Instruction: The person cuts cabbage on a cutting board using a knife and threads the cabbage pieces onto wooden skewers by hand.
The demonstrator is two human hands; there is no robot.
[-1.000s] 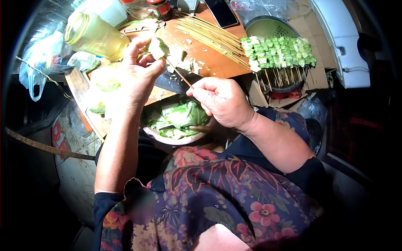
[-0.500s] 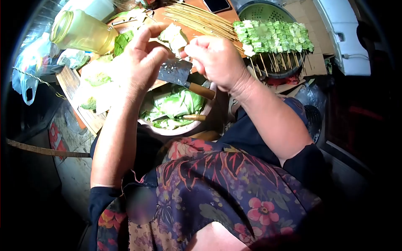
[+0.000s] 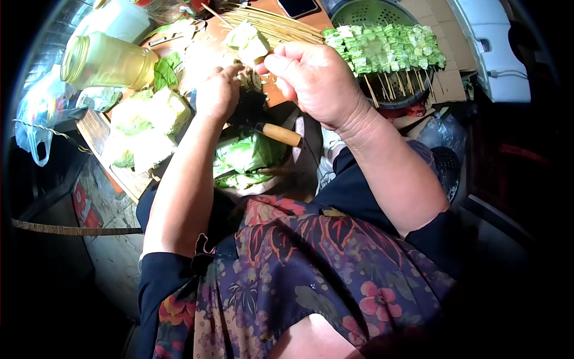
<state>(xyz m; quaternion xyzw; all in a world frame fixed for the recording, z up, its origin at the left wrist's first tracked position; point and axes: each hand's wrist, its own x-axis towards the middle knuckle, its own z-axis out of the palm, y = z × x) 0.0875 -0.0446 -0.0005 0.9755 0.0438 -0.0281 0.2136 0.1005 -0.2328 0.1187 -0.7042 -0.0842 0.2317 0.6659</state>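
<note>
My right hand [image 3: 320, 84] pinches a wooden skewer that carries pale green cabbage pieces [image 3: 248, 43] close to the fingertips; the skewer's tip [image 3: 209, 12] sticks out beyond them. Lower and to the left, my left hand [image 3: 218, 93] reaches down to small cabbage scraps on the orange board, above the dark cleaver blade. Its fingertips are partly hidden, and I cannot tell whether they grip a piece. The cleaver's wooden handle [image 3: 281, 134] points right, over a bowl of cabbage leaves [image 3: 248, 153]. Bare skewers [image 3: 281, 24] lie behind the held piece.
Filled cabbage skewers [image 3: 385, 48] rest across a green colander [image 3: 371, 13] at the right. A yellowish jar [image 3: 107, 61] and cabbage chunks [image 3: 146, 122] are at the left. A phone [image 3: 298, 6] lies at the top, and a plastic bag [image 3: 40, 113] hangs far left.
My left hand has left the cabbage piece and dropped to the board. My right hand now holds the skewer with the piece alone, with the tip toward the upper left.
</note>
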